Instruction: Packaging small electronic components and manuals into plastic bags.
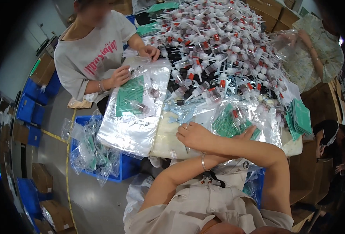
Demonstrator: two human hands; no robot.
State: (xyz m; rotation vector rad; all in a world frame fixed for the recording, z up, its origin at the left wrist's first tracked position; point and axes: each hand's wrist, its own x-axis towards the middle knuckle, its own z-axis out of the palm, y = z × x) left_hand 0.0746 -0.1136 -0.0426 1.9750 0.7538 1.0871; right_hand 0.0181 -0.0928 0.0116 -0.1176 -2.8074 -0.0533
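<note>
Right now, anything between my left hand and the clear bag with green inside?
Nothing visible: the left hand is right at the near side of the clear bag. Whether they touch, I can't tell. The right forearm crosses over the left forearm, hiding part of that arm.

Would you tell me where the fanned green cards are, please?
In the head view, the green cards are at the right edge of the table, beside the bottle heap, right of the left hand.
</note>
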